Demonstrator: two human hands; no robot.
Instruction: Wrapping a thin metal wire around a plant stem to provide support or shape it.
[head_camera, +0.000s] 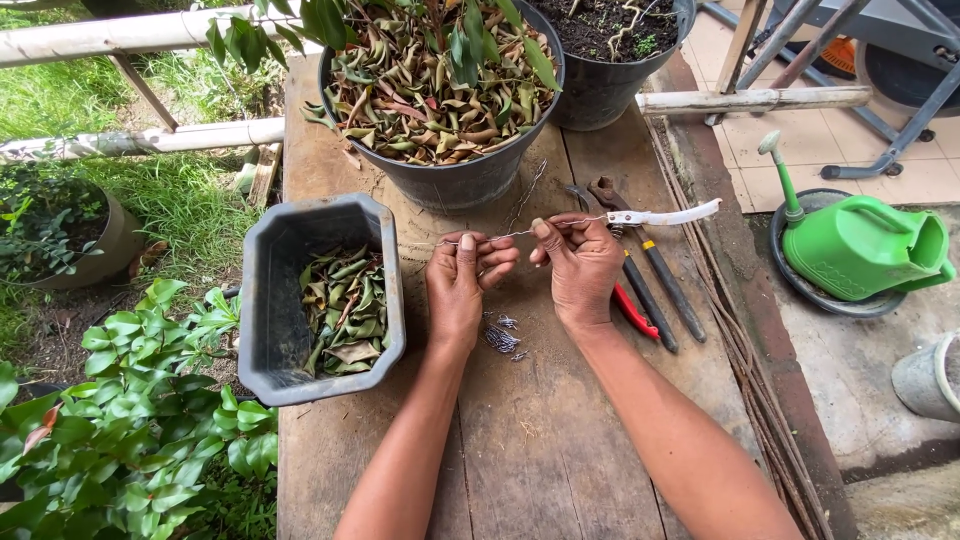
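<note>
I hold the thin wire (500, 236) level between both hands, left fingers (466, 246) and right fingers (541, 229) pinched shut on it (pruners beside right).

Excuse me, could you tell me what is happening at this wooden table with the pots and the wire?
A person stands at a weathered wooden table, holding a thin silvery wire stretched between both hands. The left hand pinches one end; the right hand pinches the wire too and grips white-handled pliers. Below the hands lies a small pile of short wire pieces. A dark rectangular plastic planter with dry leaves sits to the left, a round black pot of leaves behind, and red-and-black-handled cutters to the right.
</note>
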